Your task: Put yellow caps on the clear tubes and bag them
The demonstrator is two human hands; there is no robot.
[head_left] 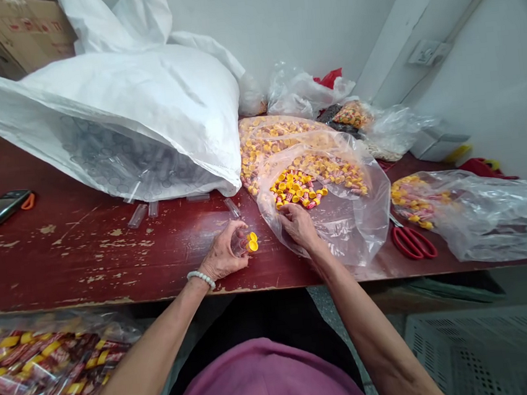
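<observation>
Red tabletop [110, 255] below, your left hand [222, 255] curls round clear tubes [239, 245]; your right hand [300, 226] reaches into a bag [370, 231], grip unclear.

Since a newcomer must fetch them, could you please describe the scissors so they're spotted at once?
Find the dark red table and go to its right part, near the front. There the scissors lie between the open clear bag and another clear bag to its right. Large red loop handles set them apart from the see-through plastic on both sides.
</observation>
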